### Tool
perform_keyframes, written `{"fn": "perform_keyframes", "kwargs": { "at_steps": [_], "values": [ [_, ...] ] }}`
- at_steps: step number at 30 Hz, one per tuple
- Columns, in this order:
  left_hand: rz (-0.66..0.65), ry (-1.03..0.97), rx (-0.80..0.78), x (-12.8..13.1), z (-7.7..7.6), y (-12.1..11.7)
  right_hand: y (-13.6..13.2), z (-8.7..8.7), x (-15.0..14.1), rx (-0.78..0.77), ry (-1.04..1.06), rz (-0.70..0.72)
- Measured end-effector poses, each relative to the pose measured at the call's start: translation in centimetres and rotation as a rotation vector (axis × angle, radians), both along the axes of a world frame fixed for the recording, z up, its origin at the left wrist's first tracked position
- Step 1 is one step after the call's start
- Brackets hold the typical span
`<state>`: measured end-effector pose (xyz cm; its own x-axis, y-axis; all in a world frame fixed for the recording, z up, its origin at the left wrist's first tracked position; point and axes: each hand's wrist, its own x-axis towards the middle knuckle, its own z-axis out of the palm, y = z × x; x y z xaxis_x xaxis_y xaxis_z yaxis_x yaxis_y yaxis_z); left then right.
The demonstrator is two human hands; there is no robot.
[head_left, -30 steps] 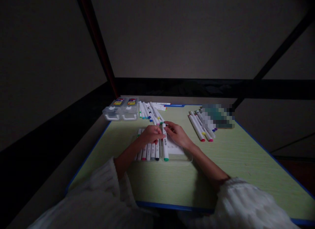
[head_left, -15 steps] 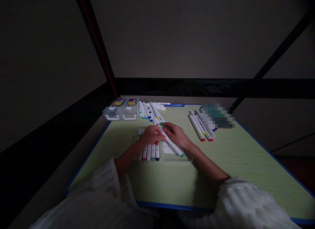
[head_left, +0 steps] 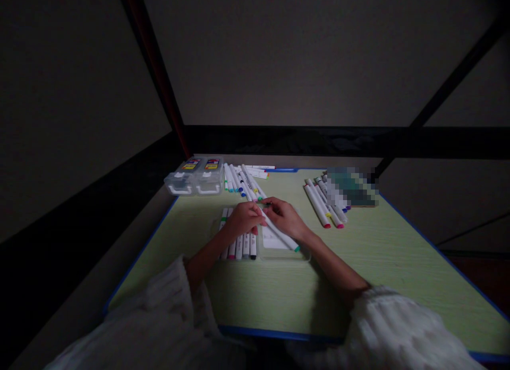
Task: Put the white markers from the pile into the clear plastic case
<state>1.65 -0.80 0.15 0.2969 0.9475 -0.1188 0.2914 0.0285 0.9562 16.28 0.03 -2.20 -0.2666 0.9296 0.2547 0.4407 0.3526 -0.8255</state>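
A white marker (head_left: 281, 233) with a green end slants down to the right between my hands. My left hand (head_left: 245, 220) is closed, with its thumb and fingers at the marker's upper part. My right hand (head_left: 286, 219) also has bent fingers closed round that upper part, partly hiding it. Beneath both hands lies an open clear plastic case (head_left: 285, 257). Its left half contains a row of white markers (head_left: 239, 247) with coloured ends, partly covered by my left hand. In the right half, under the held marker, is a white paper (head_left: 274, 240).
Two closed clear cases (head_left: 194, 180) with white handles stand at the back left. Loose markers (head_left: 244, 181) are piled beside them. More markers (head_left: 317, 204) lie at the right against a blurred green flat object (head_left: 353, 188). The table (head_left: 271, 301) has blue edging.
The green end of the held marker has shifted slightly to the right and up. Both hands stay in nearly the same place, and the view has moved a little.
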Motion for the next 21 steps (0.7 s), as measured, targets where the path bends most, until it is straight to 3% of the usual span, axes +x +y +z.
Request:
{"fn": "perform_keyframes", "kwargs": {
  "at_steps": [6, 15, 21],
  "values": [
    [0.03, -0.038, 0.016, 0.05, -0.04, -0.02, 0.13, 0.17, -0.02, -0.029, 0.066, -0.038],
    [-0.031, -0.078, -0.044, -0.05, 0.84, -0.29, 0.01, 0.36, -0.06, -0.113, 0.214, -0.041],
    [-0.044, -0.054, -0.057, 0.07, 0.73, -0.17, 0.29, 0.05, -0.02, -0.137, 0.194, -0.053]
  ]
}}
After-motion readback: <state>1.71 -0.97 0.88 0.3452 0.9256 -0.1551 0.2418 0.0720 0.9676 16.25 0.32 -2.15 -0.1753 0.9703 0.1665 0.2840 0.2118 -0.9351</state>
